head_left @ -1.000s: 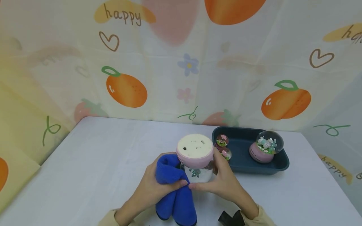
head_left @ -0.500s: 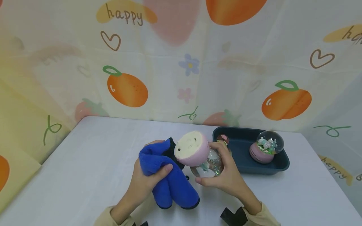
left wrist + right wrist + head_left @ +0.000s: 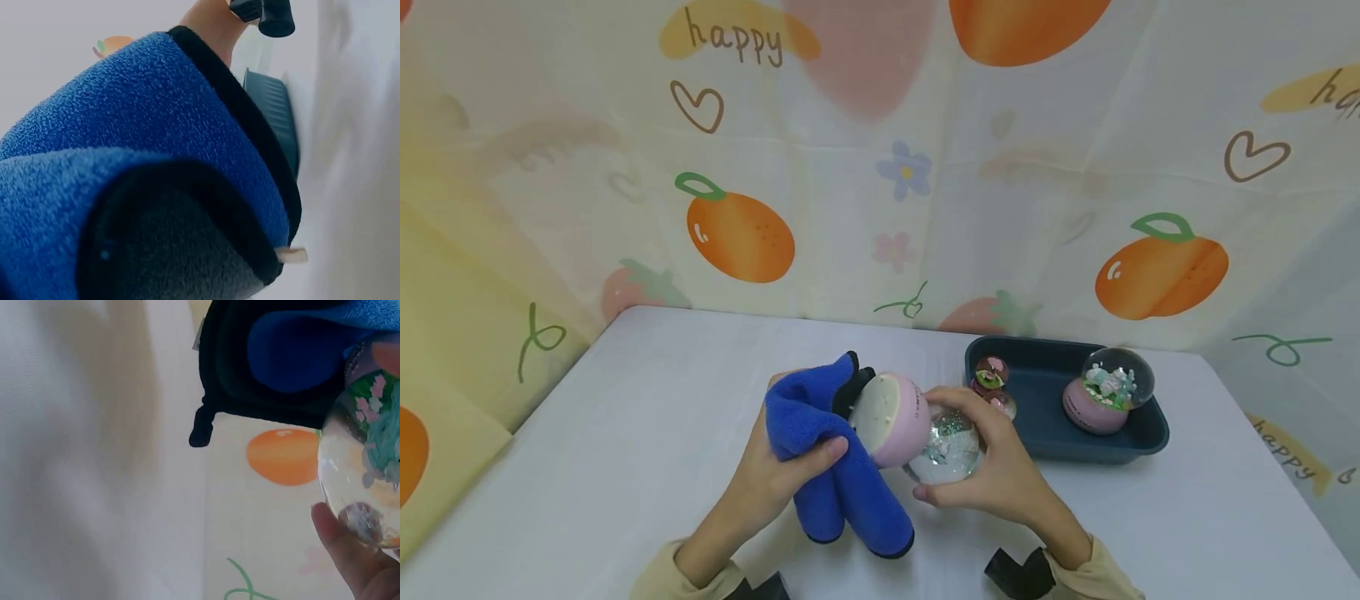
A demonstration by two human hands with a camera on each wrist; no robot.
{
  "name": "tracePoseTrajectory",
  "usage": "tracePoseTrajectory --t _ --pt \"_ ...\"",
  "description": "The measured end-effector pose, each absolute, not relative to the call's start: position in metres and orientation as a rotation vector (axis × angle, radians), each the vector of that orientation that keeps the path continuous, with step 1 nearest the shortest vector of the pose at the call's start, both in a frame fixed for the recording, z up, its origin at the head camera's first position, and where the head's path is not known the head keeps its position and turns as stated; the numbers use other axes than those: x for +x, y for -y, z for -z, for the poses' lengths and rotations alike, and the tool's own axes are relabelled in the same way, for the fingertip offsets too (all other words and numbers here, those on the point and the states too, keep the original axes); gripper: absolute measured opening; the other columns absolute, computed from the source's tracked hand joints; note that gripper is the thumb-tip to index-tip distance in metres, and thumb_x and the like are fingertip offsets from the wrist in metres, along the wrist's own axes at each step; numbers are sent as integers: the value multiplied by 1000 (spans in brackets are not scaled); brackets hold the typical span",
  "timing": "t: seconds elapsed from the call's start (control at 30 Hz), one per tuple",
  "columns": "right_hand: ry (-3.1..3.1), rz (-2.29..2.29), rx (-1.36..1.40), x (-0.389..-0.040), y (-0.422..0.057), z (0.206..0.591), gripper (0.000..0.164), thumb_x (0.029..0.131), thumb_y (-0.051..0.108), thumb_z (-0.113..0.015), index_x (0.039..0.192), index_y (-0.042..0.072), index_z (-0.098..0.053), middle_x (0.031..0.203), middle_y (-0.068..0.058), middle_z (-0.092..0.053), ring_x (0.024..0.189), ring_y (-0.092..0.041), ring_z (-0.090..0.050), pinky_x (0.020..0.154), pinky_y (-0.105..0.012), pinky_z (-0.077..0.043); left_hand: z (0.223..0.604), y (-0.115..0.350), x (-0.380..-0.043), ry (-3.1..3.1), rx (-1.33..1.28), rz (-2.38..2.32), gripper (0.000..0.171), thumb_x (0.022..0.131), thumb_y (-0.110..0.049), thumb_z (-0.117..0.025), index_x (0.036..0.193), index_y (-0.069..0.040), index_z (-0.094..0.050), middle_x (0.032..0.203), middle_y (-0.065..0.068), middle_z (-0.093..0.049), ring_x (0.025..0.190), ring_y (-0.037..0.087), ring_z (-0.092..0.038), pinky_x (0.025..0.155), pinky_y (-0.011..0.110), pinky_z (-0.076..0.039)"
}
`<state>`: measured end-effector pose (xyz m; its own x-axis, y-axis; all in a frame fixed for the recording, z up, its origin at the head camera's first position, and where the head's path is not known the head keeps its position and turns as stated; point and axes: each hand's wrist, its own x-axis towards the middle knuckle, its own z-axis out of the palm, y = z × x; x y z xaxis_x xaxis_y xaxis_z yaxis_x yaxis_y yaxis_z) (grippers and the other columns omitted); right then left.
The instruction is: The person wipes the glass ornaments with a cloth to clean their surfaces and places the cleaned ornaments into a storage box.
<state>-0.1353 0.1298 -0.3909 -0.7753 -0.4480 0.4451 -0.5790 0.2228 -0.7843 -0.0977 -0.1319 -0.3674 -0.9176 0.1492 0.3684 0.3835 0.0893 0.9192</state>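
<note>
My right hand point(image 3: 1000, 467) grips a snow globe point(image 3: 951, 446) by its glass dome. The globe is tipped on its side, its pink base point(image 3: 910, 421) and pale underside facing left. Folded in my left hand point(image 3: 760, 467) is a blue, dark-edged cloth point(image 3: 808, 408), its thumb over the front. The cloth's upper fold meets the pink base, and two ends hang below. In the left wrist view the cloth point(image 3: 137, 106) fills much of the picture and hides the globe. A fingertip point(image 3: 325, 522) touches the clear dome point(image 3: 340, 469) in the right wrist view.
A dark teal tray point(image 3: 1075, 452) stands behind and right of my hands on the white table point(image 3: 647, 433). Another pink-based snow globe point(image 3: 1097, 404) sits at its right end, two small globes point(image 3: 992, 372) at its left. A printed curtain point(image 3: 835, 200) hangs behind.
The snow globe has turned from upside down to lying sideways, its base swinging left into the cloth. My left hand has shifted left with the cloth; the tray has stayed put.
</note>
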Motion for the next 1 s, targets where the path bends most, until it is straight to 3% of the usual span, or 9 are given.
tracePoseTrajectory --t 0.23,0.43,0.6,0.77,0.9,1.0 --pt "2320 -1590 1213 -136 -131 390 86 56 9 -94 133 17 -56 130 -2 -62 114 -18 -60 93 -33 -54 376 128 -101 2231 -757 1945 69 83 -18 -79 143 -12 -45 147 6 -49 128 13 -54 104 30 -44" --pt "2260 -1578 1319 -136 -131 392 84 57 9 -94 132 14 -56 129 -4 -62 114 -15 -60 93 -34 -54 381 129 -101 2317 -725 1900 61 82 -26 -81 134 -11 -52 129 9 -60 115 15 -61 95 31 -49" --pt "2245 -1567 1369 -135 -133 392 84 59 12 -94 133 14 -55 131 -5 -62 117 -17 -59 95 -31 -54 381 129 -99 2362 -528 1779 46 82 -18 -79 122 -6 -59 112 9 -70 101 11 -66 88 33 -52" --pt "2229 -1572 1396 -134 -136 393 85 60 12 -94 135 13 -54 132 -6 -61 119 -18 -59 96 -31 -54 380 127 -97 2309 -517 1743 36 85 -8 -73 119 -1 -62 109 12 -71 97 11 -67 86 32 -54" --pt "2197 -1613 1408 -135 -137 394 85 60 10 -93 135 10 -54 133 -7 -60 121 -16 -57 98 -31 -52 376 131 -96 2313 -501 1764 38 87 -14 -73 121 -3 -63 111 7 -70 98 9 -65 87 31 -53" --pt "2170 -1657 1394 -136 -139 393 86 59 7 -93 135 8 -54 132 -9 -59 120 -16 -57 97 -31 -53 375 136 -96 2290 -610 1826 39 90 -22 -69 122 1 -60 103 4 -66 94 7 -61 83 28 -50"
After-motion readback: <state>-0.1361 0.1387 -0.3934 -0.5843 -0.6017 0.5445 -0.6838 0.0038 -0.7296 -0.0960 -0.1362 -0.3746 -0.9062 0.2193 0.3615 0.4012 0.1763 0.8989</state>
